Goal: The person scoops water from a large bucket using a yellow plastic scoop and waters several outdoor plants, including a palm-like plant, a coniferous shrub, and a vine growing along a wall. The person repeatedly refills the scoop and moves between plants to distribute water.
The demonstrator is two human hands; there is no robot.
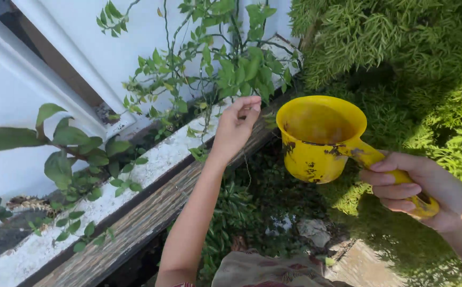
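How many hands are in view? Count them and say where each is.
2. The left hand reaches up at centre, fingers pinched at the leafy vine. The right hand at lower right grips the yellow scoop by its handle.

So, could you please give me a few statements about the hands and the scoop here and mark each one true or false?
1. The right hand holds the yellow scoop by its handle. True.
2. The scoop is brand new and spotless. False: dark worn patches mark it.
3. The left hand reaches toward the leafy plant. True.
4. The left hand grips the scoop's rim. False: it is apart from it.
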